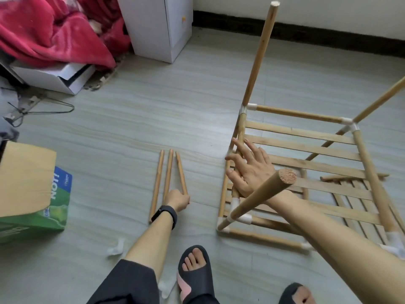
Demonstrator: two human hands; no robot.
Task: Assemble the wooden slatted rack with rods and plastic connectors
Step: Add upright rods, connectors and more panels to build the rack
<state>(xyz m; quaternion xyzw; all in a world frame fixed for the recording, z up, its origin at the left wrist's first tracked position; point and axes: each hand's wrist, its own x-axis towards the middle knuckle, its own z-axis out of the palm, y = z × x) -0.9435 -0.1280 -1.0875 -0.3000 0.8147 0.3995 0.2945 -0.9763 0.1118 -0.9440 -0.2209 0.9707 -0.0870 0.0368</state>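
The partly built rack (306,148) stands on the floor at the right: a slatted wooden shelf framed by rods, white plastic connectors (244,109) at its corners, upright rods (260,53) rising from them. My right hand (247,167) lies with fingers spread on the rack's left side rod. Three loose rods (168,172) lie side by side on the floor left of the rack. My left hand (177,199), with a black band on the wrist, grips the near end of the rightmost one. One upright rod (263,194) points toward the camera across my right wrist.
A second slatted panel (359,205) lies on the floor under the rack's right side. A green and brown cardboard box (35,194) stands at the left. Farther back are a white cabinet (157,27), a red blanket (50,29) and a white box (52,77). White scraps (116,250) lie near my sandalled feet.
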